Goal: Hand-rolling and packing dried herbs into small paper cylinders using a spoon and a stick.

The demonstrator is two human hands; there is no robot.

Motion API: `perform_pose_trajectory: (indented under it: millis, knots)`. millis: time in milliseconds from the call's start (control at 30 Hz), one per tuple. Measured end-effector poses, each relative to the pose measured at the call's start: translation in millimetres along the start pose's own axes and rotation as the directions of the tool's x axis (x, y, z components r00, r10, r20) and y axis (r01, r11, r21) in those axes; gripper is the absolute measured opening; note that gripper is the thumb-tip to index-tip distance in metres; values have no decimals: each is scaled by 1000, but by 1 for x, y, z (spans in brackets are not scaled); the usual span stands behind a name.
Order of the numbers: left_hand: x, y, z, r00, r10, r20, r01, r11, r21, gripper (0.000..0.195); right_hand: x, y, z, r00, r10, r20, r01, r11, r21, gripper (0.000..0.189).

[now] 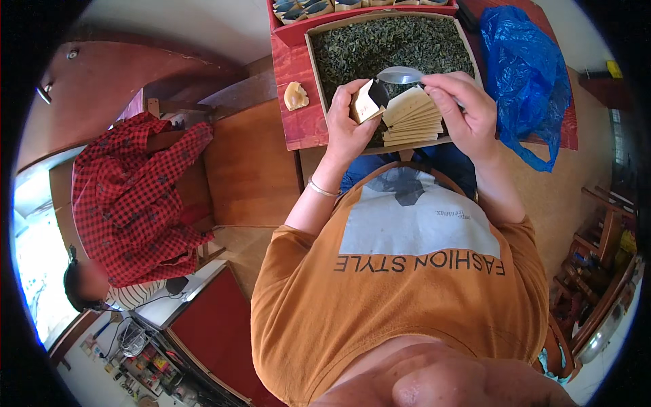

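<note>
My left hand (347, 122) grips a small cream paper packet (367, 103) that bears some writing; its dark mouth gapes toward the right. Between the thumb and fingers of my right hand (467, 113) is a clear plastic spoon (401, 75), its bowl just above the packet's mouth. I see no leaves in the bowl. Both hands are over a shallow cardboard box (316, 76) filled with dried green leaves (386, 40), which look like tea. A fanned stack of flat paper packets (413, 119) lies on the leaves at the box's near side, between my hands.
On the red wooden table (300, 124), a bitten piece of bread (296, 96) lies left of the box. A blue plastic bag (526, 76) slumps on the right. Behind stands a red tray (290, 36) of upright packets. A person in a red checked garment (137, 198) is at left.
</note>
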State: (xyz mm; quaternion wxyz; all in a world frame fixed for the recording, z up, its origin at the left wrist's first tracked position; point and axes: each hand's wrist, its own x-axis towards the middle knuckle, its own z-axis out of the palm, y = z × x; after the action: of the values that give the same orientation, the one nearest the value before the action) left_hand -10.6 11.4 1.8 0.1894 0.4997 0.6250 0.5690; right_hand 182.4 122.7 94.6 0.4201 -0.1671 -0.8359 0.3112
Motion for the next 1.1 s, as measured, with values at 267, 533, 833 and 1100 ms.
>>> perform_pose_trajectory:
  millis: [267, 533, 833, 1100]
  knots:
    - [0, 0, -1, 1000, 23, 4, -23, 999, -40, 33, -29, 43, 1, 943, 330, -34, -320, 933, 166, 18]
    - [0, 3, 0, 995, 97, 15, -98, 990, 99, 30, -66, 74, -5, 880, 475, -1, -473, 877, 87, 22]
    - [0, 21, -2, 997, -69, -33, 73, 987, 146, 42, -81, 90, -10, 860, 509, -34, -501, 855, 139, 21]
    - [48, 27, -40, 969, 244, -30, -198, 847, 493, 9, -88, 92, -19, 855, 519, -19, -508, 844, 169, 19]
